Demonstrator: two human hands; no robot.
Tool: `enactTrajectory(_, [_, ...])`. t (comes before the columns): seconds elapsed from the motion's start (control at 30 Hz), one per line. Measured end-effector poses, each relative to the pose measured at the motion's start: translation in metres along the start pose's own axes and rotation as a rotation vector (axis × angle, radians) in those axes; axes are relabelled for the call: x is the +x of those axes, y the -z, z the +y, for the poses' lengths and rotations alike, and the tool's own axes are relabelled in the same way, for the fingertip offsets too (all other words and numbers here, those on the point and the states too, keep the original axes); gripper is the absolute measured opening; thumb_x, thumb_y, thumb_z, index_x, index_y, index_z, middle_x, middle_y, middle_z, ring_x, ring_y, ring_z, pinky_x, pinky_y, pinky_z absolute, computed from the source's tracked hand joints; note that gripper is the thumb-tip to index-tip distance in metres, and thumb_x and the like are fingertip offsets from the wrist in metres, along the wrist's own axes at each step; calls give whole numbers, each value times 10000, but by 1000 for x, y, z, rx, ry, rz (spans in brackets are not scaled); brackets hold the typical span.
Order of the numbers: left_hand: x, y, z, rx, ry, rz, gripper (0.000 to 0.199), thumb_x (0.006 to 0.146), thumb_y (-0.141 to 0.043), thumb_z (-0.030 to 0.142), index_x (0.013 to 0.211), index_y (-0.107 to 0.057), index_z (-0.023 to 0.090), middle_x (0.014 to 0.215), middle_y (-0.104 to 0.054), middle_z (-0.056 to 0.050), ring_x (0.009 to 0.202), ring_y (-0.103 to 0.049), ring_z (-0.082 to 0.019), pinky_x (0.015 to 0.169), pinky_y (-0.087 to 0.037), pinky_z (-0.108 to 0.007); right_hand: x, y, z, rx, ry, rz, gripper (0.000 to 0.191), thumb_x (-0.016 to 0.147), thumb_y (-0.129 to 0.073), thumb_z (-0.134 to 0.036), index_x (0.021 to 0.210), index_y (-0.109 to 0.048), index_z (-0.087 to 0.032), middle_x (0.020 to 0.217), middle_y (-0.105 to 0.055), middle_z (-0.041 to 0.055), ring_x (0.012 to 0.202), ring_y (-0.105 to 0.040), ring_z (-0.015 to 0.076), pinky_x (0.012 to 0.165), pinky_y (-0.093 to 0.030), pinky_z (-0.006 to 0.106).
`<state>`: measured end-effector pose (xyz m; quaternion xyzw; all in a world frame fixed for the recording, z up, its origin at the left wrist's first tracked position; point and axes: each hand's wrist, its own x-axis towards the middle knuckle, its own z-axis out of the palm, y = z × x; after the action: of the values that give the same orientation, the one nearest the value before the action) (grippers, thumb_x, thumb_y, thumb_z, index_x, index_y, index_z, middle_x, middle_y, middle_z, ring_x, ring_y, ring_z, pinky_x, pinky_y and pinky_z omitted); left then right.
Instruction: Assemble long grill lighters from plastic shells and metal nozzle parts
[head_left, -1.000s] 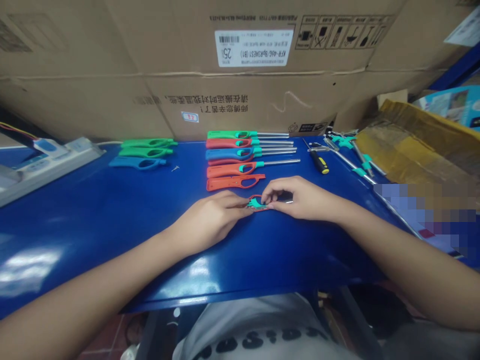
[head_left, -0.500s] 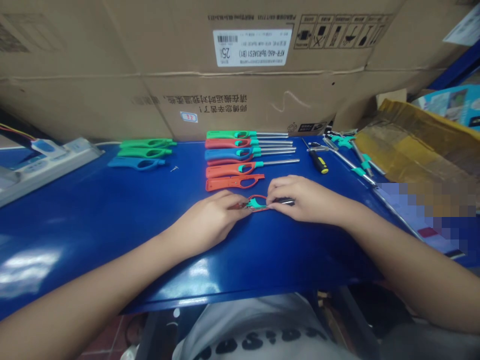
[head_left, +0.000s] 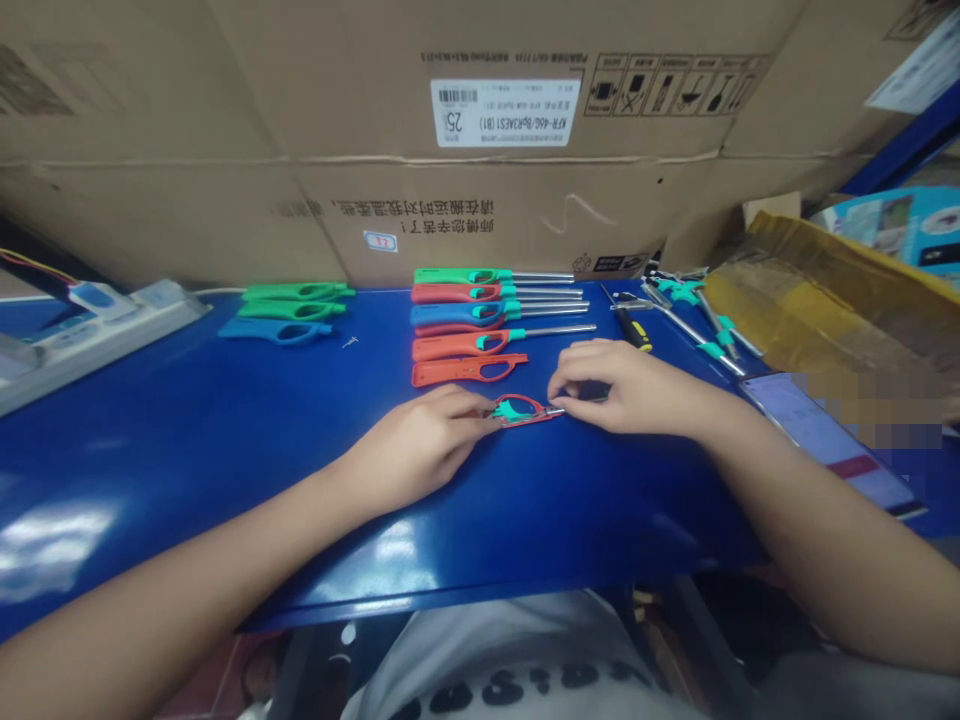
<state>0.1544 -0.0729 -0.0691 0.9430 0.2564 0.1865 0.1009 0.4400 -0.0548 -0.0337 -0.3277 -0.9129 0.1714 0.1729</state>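
An orange-red utility lighter body (head_left: pixel 517 412) with a teal insert lies on the blue table between my hands. My left hand (head_left: pixel 424 440) rests on its handle end, fingertips over the red frame. A short metal rod (head_left: pixel 553 410) sticks out of the lighter toward my right hand (head_left: pixel 630 385), whose thumb and fingers pinch around it. A dark part under those fingers is mostly hidden.
Rows of finished green, red and blue lighters (head_left: pixel 465 312) lie beyond my hands. To the right are a yellow-handled screwdriver (head_left: pixel 636 332) and metal rods with teal parts (head_left: pixel 697 320). A power strip (head_left: pixel 97 325) sits at left, a phone (head_left: pixel 821 430) at right, cardboard boxes (head_left: pixel 480 200) behind.
My right hand has shifted right, away from the lighter, and the metal rod's tip now shows between hand and lighter. The head camera has tilted slightly.
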Motion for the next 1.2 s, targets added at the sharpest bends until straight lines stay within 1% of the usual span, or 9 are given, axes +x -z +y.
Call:
enactTrajectory(0.2, [0,1,0,2,-8,2,315,1008,-495,171,1250,-690,222,1229,-697,-67,1105,-660,-222,960,-567,-373,0,-5,4,49,-185,-68,123,895,-587,-165,856,-704,-169,862,-683,47,760,-607,154,679,-440,264])
enactTrajectory(0.37, [1,2,0,8,-6,-10,313,1012,-494,185,1252,-690,226,1231,-698,-69,1100,-664,-224,952,-571,-381,2,-6,6,141,-223,-103,157,894,-653,-298,840,-730,-172,821,-697,39,716,-596,144,639,-421,255])
enactTrajectory(0.57, [1,1,-1,10,-10,-9,312,1013,-487,181,1238,-699,222,1220,-699,-77,1099,-669,-226,940,-571,-371,6,-11,5,210,-402,-113,144,859,-684,-301,786,-709,-180,690,-665,6,611,-552,136,577,-408,259])
enactTrajectory(0.63, [2,1,-2,12,-11,10,312,1008,-491,172,1233,-702,219,1208,-705,-78,1082,-679,-226,922,-579,-370,7,-15,5,146,-319,-31,116,855,-698,-298,827,-698,-185,784,-681,27,720,-600,167,671,-466,289])
enactTrajectory(0.73, [2,0,-5,0,-21,51,301,1002,-501,161,1209,-714,211,1179,-718,-78,1036,-698,-220,879,-593,-356,9,-25,5,59,-118,127,152,909,-643,-284,1028,-697,-207,1063,-675,84,1034,-611,228,941,-481,388])
enactTrajectory(0.87, [3,-2,-6,-29,-30,93,276,1001,-516,177,1179,-726,197,1185,-721,-92,1051,-701,-219,909,-590,-358,13,-41,5,-76,-130,201,344,980,-477,-200,1262,-653,-284,1411,-542,107,1326,-470,287,1104,-366,548])
enactTrajectory(0.93, [4,-2,-5,-53,-33,94,274,999,-521,178,1181,-725,196,1184,-721,-98,1061,-700,-219,919,-589,-366,13,-46,8,-98,-177,178,345,941,-497,-153,1197,-684,-292,1444,-519,93,1364,-440,307,1112,-346,585])
enactTrajectory(1.07, [3,-1,-2,-113,-20,106,266,973,-554,157,1164,-735,189,1179,-714,-103,1074,-694,-216,934,-585,-359,12,-43,16,43,-271,176,143,846,-611,-150,925,-702,-228,1296,-594,105,1299,-515,302,1082,-402,561])
enactTrajectory(1.2, [3,0,0,-153,23,125,252,959,-569,162,1137,-744,192,1182,-710,-97,1071,-693,-200,947,-578,-336,10,-35,19,105,-244,211,18,819,-676,-199,835,-672,-206,1187,-630,102,1161,-604,268,1036,-456,493])
